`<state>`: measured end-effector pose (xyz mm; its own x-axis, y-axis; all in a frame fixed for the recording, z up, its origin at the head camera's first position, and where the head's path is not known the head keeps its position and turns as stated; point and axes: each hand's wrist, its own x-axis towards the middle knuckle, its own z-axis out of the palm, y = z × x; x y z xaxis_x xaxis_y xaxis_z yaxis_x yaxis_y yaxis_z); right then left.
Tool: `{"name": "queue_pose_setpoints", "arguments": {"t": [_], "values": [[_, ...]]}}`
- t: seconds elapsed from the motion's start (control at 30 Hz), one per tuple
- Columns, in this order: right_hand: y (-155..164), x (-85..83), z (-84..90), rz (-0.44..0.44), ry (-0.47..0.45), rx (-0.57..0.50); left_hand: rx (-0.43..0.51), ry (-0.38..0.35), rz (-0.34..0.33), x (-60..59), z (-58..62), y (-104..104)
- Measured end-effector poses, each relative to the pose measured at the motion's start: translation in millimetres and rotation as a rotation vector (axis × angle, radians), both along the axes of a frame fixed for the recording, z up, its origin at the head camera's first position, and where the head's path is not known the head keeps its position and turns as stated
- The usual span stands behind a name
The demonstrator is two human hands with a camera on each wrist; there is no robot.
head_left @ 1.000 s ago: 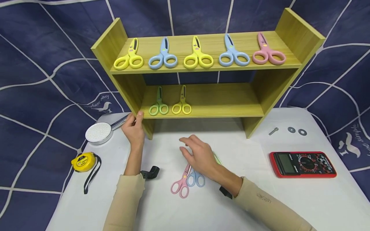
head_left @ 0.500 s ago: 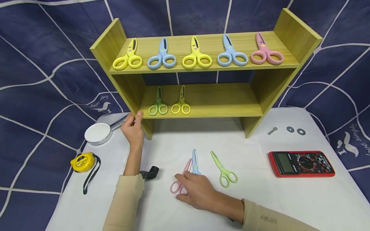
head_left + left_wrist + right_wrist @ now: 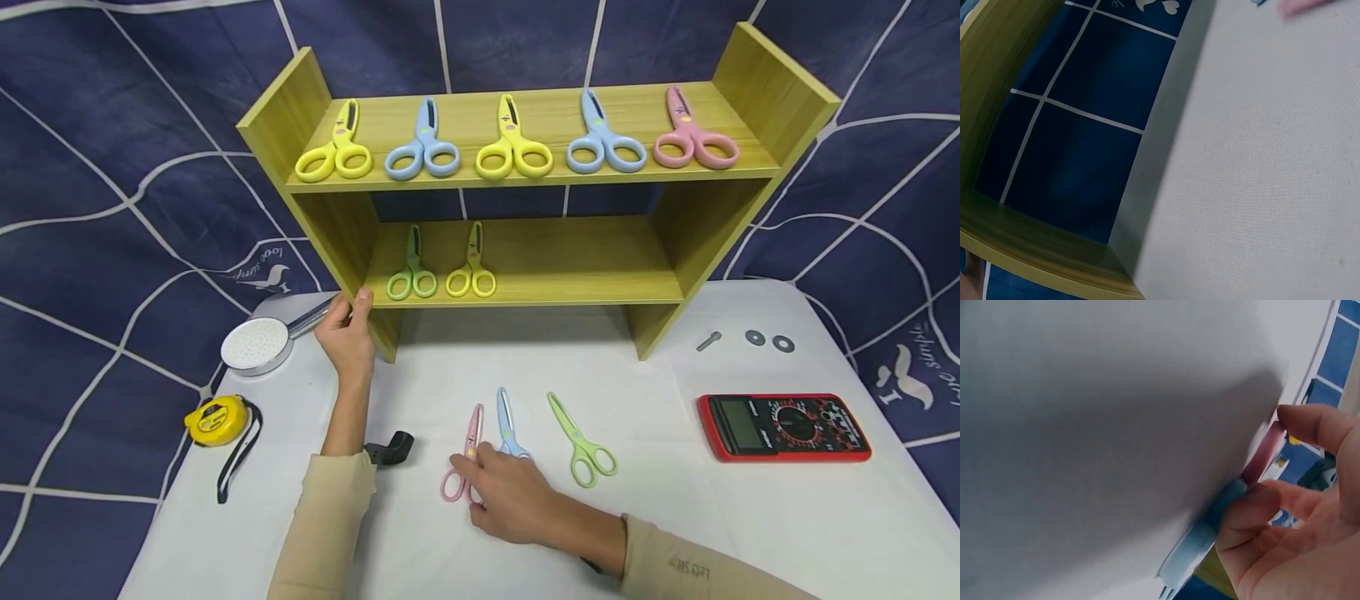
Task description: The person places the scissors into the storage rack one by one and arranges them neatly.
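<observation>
My left hand (image 3: 347, 342) grips the left side panel of the wooden shelf (image 3: 585, 258), its thumb at the lower board's front corner. On the white table my right hand (image 3: 517, 498) pinches the handle loops of the pink scissors (image 3: 472, 433), which lie with blades pointing away. Part of those loops is hidden by the fingers. Blue scissors (image 3: 506, 417) lie right beside them, loops mostly under the hand. In the right wrist view, thumb and fingers span the pink handle (image 3: 1264, 453), and the blue handle (image 3: 1194, 544) sits against the fingers. Green scissors (image 3: 581, 446) lie apart to the right.
Several yellow, blue and pink scissors line the top board; green scissors (image 3: 412, 271) and yellow scissors (image 3: 472, 267) stand on the lower one. A shower head (image 3: 257, 344) and tape measure (image 3: 216, 421) lie left. Right are a multimeter (image 3: 785, 427), bolt (image 3: 708, 341) and washers (image 3: 782, 343).
My right hand has come down and toward me from above the scissors onto the pink pair. Those scissors have turned more upright, their blades shifting left, apart from the blue pair. The left hand stays put.
</observation>
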<state>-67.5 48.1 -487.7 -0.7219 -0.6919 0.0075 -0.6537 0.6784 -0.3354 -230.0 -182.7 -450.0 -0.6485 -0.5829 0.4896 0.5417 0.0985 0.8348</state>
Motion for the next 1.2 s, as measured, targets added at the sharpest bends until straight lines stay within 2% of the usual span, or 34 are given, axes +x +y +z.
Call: {"name": "queue_pose_setpoints", "arguments": {"t": [0.13,0.23,0.33,0.43,0.53,0.67,0.73,0.83,1.1,1.2], "values": [[2,-5.9,4.2,0.010,-0.072,0.052,0.016,0.010,-0.005,2.6,4.6,4],[3,-8.7,5.4,0.024,-0.091,0.069,0.026,0.019,-0.010,8.0,12.9,9],[4,-9.7,6.5,0.040,-0.108,0.071,0.021,0.015,-0.008,7.6,12.4,8],[5,-9.6,6.6,0.056,-0.130,0.072,0.027,0.004,-0.006,3.4,5.8,5],[5,-8.9,3.7,0.086,-0.107,0.076,0.037,-0.006,0.003,0.5,0.3,2],[7,-8.0,-3.4,0.135,0.007,0.066,0.031,0.003,0.003,-0.2,-1.5,1],[8,-8.2,-4.9,0.149,0.035,0.043,0.032,0.012,-0.004,-0.5,-1.3,1],[11,-9.5,-3.9,0.159,0.038,0.009,0.031,0.017,-0.005,-1.2,-1.0,2],[22,-14.7,9.1,0.178,-0.042,-0.056,0.036,0.010,0.009,-2.1,-0.4,1],[27,-15.3,14.2,0.174,-0.040,-0.093,0.025,0.008,0.005,0.0,1.5,2]]}}
